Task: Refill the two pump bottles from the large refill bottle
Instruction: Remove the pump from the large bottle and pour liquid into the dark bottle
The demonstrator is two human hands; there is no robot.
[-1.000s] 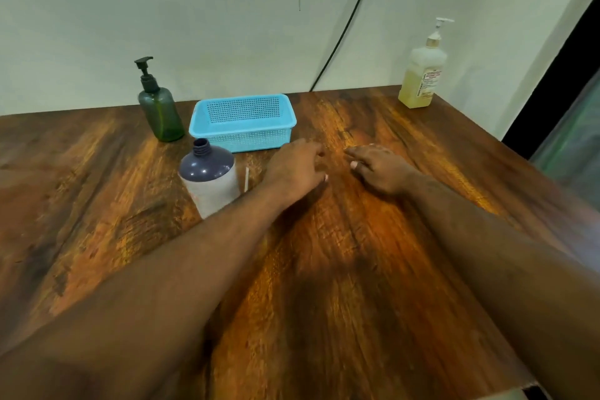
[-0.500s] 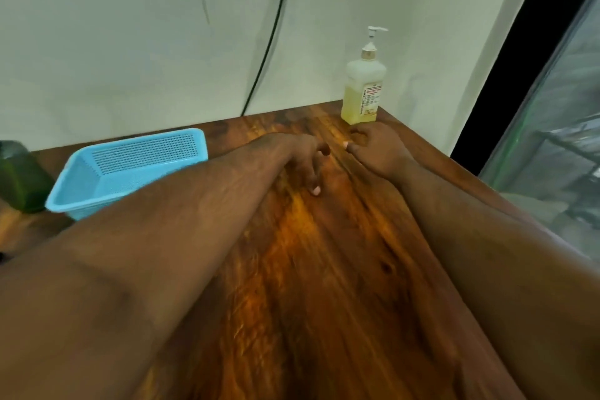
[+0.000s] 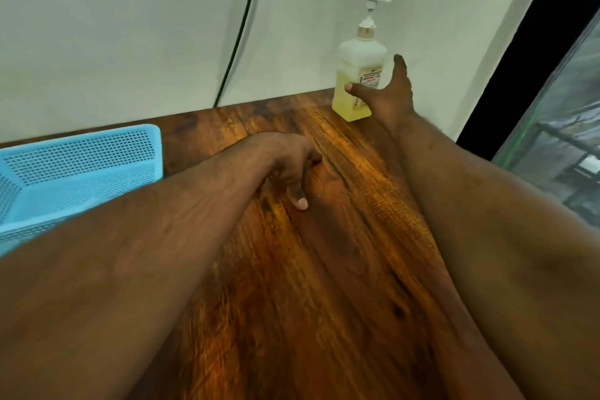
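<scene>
Fingers of right hand spread, seemingly touching 1 pump bottle; left hand loosely curled.

Pump bottle: translucent whitish body, pale yellow liquid in lower half, white pump head, gold-tan collar, white label with red and dark print, text too blurred to read. Basket: light blue, fine perforated grid pattern on walls. Table: dark brown wood grain with orange-amber streaks and black knots. Wall: pale greenish-white. Cable: dark green-black.
</scene>
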